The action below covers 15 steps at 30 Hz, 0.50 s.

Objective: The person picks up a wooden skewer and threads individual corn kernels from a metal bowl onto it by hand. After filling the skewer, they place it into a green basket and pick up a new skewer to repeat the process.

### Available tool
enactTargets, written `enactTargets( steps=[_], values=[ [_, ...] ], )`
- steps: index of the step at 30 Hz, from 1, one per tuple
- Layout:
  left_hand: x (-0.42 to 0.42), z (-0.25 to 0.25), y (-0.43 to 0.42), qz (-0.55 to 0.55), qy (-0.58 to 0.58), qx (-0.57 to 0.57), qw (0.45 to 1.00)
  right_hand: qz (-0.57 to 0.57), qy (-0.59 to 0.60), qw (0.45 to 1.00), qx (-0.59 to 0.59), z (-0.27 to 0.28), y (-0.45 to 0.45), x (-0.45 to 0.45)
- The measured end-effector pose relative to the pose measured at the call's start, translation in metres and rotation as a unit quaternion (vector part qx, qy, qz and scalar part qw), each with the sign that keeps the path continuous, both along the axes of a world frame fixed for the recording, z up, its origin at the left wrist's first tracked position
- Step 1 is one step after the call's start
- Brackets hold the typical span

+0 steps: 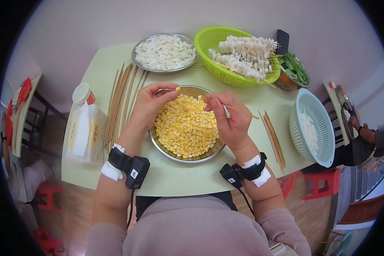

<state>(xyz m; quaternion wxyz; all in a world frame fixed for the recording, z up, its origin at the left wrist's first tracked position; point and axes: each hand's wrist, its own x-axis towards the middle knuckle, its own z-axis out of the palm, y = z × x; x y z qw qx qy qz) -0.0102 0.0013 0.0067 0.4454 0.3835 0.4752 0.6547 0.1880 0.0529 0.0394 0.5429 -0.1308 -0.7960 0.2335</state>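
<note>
A steel bowl (156,144) full of yellow corn kernels (187,128) stands on the pale green table in front of me. Over its upper left rim, my left hand (155,102) pinches a corn kernel (178,88) between thumb and fingertips. My right hand (231,117), over the right rim, is closed around a thin wooden skewer (255,117), whose end sticks out to the right. Something small and pale shows at the right fingertips, too small to make out. Bare skewers lie in a bundle (120,100) on the left and a smaller bundle (274,141) on the right.
A steel plate of white pieces (165,52), a green basket (209,40) with loaded skewers, a phone (282,42) and a bowl of leaves (293,68) stand behind. Tissues (86,134) and a cup (83,94) are left; a blue basket (328,141) is right. Other people sit at both sides.
</note>
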Motion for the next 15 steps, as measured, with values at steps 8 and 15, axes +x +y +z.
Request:
enactTargets(
  steps=[8, 15],
  values=[
    [-0.001, 0.001, 0.001, 0.059, -0.035, 0.06, 0.996, 0.007, -0.045, 0.998, 0.031, 0.006, -0.004, -0.005],
    [0.002, 0.005, -0.001, 0.075, -0.092, 0.083, 0.989, 0.036, -0.077, 0.994, 0.065, 0.029, -0.007, -0.013]
  ],
)
